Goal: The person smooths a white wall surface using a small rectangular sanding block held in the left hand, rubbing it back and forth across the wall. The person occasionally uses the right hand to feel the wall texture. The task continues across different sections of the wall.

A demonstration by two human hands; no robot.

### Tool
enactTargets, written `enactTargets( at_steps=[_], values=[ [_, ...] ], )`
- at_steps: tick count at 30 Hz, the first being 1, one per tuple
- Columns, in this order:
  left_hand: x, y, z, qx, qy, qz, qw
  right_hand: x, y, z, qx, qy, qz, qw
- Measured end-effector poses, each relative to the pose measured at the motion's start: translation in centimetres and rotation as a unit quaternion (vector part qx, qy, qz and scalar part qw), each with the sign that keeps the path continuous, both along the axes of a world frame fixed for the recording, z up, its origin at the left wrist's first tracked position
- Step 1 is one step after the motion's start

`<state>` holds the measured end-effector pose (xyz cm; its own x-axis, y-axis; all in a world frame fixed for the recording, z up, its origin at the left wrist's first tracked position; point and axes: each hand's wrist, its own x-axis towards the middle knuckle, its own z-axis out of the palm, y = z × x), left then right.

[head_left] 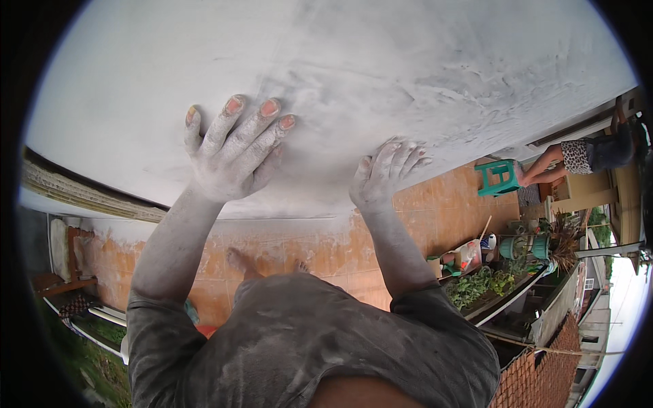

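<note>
Dust-grey shirt (306, 347) fills the bottom of my view, right under the camera, and both forearms rise out of it toward a big white plastered surface (381, 61). Left hand (235, 153) is flat against that surface, fingers spread wide apart, nails showing through a coat of white powder, clamped on nothing. Right hand (384, 178) sits lower, at the surface's bottom edge, fingers bent and bunched closer together; whether its grip is pinching anything I cannot tell, since the fingertips blur into the white. The surface itself takes up the whole upper half of the picture, streaked with grey smears near the hands. Below its edge I see an orange tiled floor (435, 211), and bare feet (241, 262) just above the shirt. Off to the right, well apart, another person's arm (544, 166) reaches to a teal plastic stool (498, 177). Green potted plants (476, 285) line the ledge beyond, near a teal bucket (527, 246).
</note>
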<state>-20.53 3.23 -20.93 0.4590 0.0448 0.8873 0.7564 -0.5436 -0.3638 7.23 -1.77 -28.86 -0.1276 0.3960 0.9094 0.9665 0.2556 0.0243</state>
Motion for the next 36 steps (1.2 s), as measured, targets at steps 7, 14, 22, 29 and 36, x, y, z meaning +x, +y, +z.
enactTargets(
  at_steps=[7,14,22,29,36],
  values=[
    [0.0,1.3,-0.2,0.004,-0.004,0.003,1.000,4.1,1.5,2.2,0.005,0.024,-0.020,0.999],
    [0.1,1.2,-0.8,0.001,-0.031,0.002,1.000,3.1,0.9,1.0,0.026,0.006,-0.048,0.999],
    [0.1,1.3,-0.8,0.011,-0.037,-0.009,0.999,10.2,1.4,4.7,0.016,-0.064,-0.047,0.997],
    [-0.2,1.4,-0.9,0.015,-0.036,-0.004,0.999,4.5,-1.4,-1.1,-0.061,-0.007,-0.054,0.997],
    [-0.1,1.7,-0.9,0.024,-0.033,-0.012,0.999,12.7,1.2,1.0,0.053,-0.005,-0.003,0.999]
  ],
)
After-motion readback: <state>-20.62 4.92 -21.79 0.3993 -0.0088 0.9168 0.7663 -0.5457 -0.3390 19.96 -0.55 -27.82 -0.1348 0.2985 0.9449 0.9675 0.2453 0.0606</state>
